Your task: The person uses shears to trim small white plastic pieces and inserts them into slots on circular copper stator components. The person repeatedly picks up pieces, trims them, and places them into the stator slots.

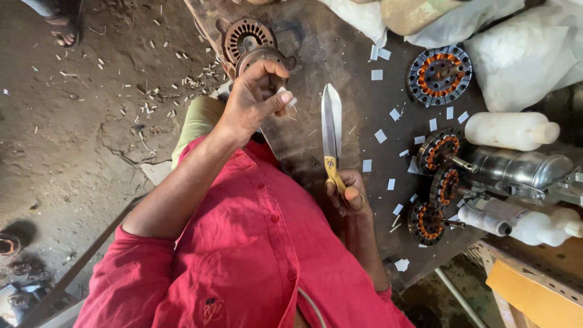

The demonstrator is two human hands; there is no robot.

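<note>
Left hand (254,100) pinches small white paper slip (288,97) above dark workbench (340,48) near its left edge. Right hand (347,193) clamped on brass-handled scissors (331,130), blades shut, mid-bench. Wound stators (439,75), paper squares (380,135), white bottles (509,130) toward right edge. Dirt floor (91,140) littered with clippings.
</note>
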